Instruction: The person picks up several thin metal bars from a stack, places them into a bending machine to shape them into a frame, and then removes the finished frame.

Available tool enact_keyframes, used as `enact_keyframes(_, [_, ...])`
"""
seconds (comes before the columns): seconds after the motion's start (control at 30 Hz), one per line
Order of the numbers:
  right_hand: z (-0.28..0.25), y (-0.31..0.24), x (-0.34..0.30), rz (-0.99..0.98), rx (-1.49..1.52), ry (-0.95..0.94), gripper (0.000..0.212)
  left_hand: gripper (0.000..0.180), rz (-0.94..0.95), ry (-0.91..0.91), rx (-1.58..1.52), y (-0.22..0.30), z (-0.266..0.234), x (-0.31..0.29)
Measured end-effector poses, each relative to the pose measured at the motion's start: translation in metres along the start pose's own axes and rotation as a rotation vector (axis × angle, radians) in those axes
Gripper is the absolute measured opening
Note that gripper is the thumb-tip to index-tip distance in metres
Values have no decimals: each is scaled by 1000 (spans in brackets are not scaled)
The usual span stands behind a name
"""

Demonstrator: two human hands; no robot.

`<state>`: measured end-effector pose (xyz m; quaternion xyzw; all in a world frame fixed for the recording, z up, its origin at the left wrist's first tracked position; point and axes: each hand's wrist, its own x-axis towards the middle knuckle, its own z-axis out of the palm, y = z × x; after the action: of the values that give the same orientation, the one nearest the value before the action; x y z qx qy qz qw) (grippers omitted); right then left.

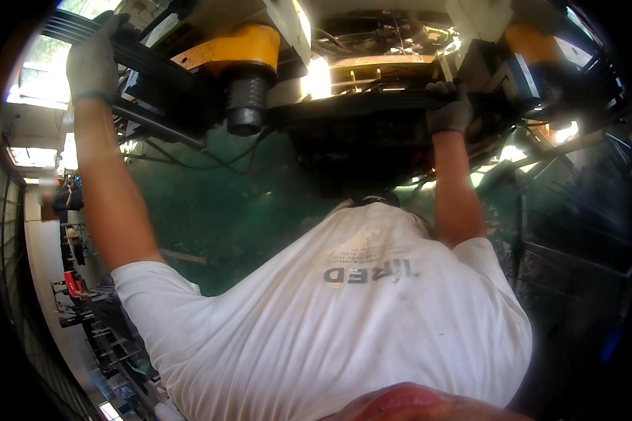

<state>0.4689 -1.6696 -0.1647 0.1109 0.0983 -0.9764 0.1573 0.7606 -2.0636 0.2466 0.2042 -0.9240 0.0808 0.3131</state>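
Note:
My left hand, in a pale grey work glove, is at the upper left with its fingers closed over the edge of a stack of long black flat bars that looks like a leaf spring. At the right, my right hand, in a darker-looking glove, curls its fingers over the top of a dark layered length. A dark ribbed cylinder under a yellow machine part stands between my hands. It hides whether the two lengths join.
A second yellow part sits at the upper right. A dark rod and a looping cable hang below the bars, above the green floor. Another person is in the left background, near racks of equipment.

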Motion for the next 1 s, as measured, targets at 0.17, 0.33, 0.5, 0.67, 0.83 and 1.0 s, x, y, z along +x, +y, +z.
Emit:
enact_keyframes(0.17, [5,0,-2,-4,-59,18,27,37,-128,-21,-342,14,2,-5])
enact_keyframes(0.33, [9,1,-10,-21,-21,27,12,35,-147,-49,-287,10,0,-2])
enact_keyframes(0.5, [11,-2,-11,-2,-17,66,11,33,-304,-53,-393,25,2,0])
enact_keyframes(0.67, [17,-7,-18,42,-66,99,13,36,-196,42,-354,-20,13,-4])
enact_keyframes(0.83, [12,-15,-18,89,-68,32,21,32,-476,202,-668,2,14,-7])
enact_keyframes(1.0, [2,-19,-21,136,-155,3,26,32,-738,392,-831,23,19,-10])
